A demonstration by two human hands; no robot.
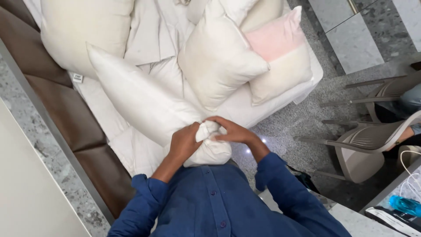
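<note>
A long white pillow (pixel 140 96) lies across a bed covered in a white sheet (pixel 239 109), with its near end bunched against my chest. My left hand (pixel 184 142) grips that bunched end from the left. My right hand (pixel 232 131) clasps the same end from the right and above. Both hands squeeze the white fabric (pixel 210 149) between them. My blue shirt sleeves fill the bottom of the view.
Several cream pillows (pixel 217 57) and a pink-and-cream one (pixel 280 52) lie on the bed. A brown padded headboard (pixel 66 105) runs along the left. Beige chairs (pixel 372 140) stand on the speckled floor at right, with another person's arm (pixel 405 134) beside them. A blue bottle (pixel 405 205) lies at bottom right.
</note>
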